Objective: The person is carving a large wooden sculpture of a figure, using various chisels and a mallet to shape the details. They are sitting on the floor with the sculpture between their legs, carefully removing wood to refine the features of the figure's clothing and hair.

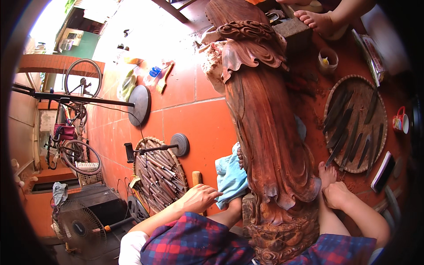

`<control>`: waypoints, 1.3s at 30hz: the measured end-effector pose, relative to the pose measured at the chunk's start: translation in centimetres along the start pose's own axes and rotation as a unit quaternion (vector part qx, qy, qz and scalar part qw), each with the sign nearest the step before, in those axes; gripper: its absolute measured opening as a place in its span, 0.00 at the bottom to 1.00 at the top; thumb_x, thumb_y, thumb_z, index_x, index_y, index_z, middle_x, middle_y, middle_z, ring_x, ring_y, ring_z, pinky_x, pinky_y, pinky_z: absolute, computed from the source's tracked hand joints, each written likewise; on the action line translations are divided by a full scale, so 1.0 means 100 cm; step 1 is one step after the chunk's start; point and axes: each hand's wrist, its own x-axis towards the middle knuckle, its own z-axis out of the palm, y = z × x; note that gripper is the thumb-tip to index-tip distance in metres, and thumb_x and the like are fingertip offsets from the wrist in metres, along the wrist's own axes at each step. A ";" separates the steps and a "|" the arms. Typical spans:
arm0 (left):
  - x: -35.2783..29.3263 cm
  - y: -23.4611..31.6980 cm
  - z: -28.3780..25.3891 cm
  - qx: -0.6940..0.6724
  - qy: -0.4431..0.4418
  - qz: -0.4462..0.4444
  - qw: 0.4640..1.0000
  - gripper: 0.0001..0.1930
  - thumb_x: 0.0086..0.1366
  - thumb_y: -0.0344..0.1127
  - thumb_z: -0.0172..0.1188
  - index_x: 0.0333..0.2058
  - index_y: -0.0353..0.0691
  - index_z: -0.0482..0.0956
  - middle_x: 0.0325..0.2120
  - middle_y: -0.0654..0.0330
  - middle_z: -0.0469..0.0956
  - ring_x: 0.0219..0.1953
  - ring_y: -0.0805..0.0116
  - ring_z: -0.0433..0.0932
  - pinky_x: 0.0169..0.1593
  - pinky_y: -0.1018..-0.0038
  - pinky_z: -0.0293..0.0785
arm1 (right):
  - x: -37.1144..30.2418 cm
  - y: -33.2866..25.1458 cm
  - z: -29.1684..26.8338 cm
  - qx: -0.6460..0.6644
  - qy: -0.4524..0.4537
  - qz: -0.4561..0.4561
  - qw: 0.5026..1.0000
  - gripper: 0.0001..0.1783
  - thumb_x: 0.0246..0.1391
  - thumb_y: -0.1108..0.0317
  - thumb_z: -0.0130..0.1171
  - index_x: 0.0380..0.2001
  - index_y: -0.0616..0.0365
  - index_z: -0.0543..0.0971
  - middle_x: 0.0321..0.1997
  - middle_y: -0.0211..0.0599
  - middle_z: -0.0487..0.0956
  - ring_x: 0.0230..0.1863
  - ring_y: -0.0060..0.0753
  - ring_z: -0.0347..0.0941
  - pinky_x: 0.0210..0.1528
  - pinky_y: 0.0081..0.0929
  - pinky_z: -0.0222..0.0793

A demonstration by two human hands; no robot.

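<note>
Carved wooden statue [265,132], reddish-brown and long, is laid on its side across the red tiled floor [190,110], between the legs of the seated person; its ornate base is seen at the lower edge, near the plaid shorts [194,243]. The left hand [199,198] is held loosely curled, with nothing grasped, just beside a light blue cloth [229,176] that lies against the left side of the statue. A wooden handle [196,177] is seen just above this hand. The right hand [338,194] is rested on the person's own right foot [327,173], closed softly around it. A round woven tray [157,176] with many chisels is placed to the left, and a second round tray [356,123] with blades to the right. Another person's bare foot [314,21] is seen at the top.
</note>
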 end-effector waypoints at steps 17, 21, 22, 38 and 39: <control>0.013 0.011 -0.006 -0.040 0.015 0.008 0.999 0.16 0.58 0.37 0.59 0.46 0.45 0.76 0.38 0.61 0.79 0.43 0.62 0.77 0.47 0.68 0.69 | 0.011 0.059 -0.018 0.167 0.085 -0.016 0.982 0.14 0.51 0.58 0.56 0.30 0.58 0.81 0.24 0.48 0.79 0.31 0.48 0.78 0.38 0.42 0.72; 0.018 0.009 -0.005 -0.033 0.014 0.028 0.999 0.16 0.58 0.37 0.59 0.46 0.45 0.76 0.38 0.61 0.79 0.43 0.62 0.77 0.47 0.68 0.69 | -0.002 0.090 -0.056 0.398 0.140 0.082 0.903 0.13 0.55 0.64 0.57 0.26 0.64 0.78 0.19 0.38 0.79 0.20 0.27 0.78 0.25 0.25 0.73; 0.020 0.009 -0.005 -0.031 0.016 0.030 0.999 0.16 0.58 0.37 0.59 0.46 0.45 0.76 0.38 0.61 0.79 0.43 0.62 0.77 0.47 0.68 0.69 | -0.002 0.100 -0.058 0.434 0.155 0.098 0.882 0.14 0.56 0.64 0.57 0.25 0.65 0.78 0.19 0.37 0.79 0.19 0.24 0.78 0.23 0.23 0.72; 0.001 0.000 0.006 -0.017 0.037 -0.010 0.999 0.17 0.56 0.37 0.61 0.46 0.46 0.77 0.37 0.60 0.79 0.43 0.61 0.77 0.46 0.67 0.69 | 0.026 0.154 -0.076 0.544 0.321 0.155 0.759 0.11 0.57 0.65 0.55 0.26 0.62 0.77 0.22 0.35 0.79 0.20 0.21 0.75 0.19 0.18 0.68; 0.000 -0.002 0.009 -0.016 0.039 -0.013 0.999 0.17 0.56 0.37 0.61 0.45 0.46 0.77 0.37 0.60 0.80 0.43 0.61 0.77 0.46 0.67 0.69 | 0.026 0.156 -0.074 0.543 0.318 0.157 0.761 0.11 0.57 0.66 0.55 0.26 0.62 0.77 0.22 0.35 0.79 0.20 0.21 0.75 0.20 0.18 0.68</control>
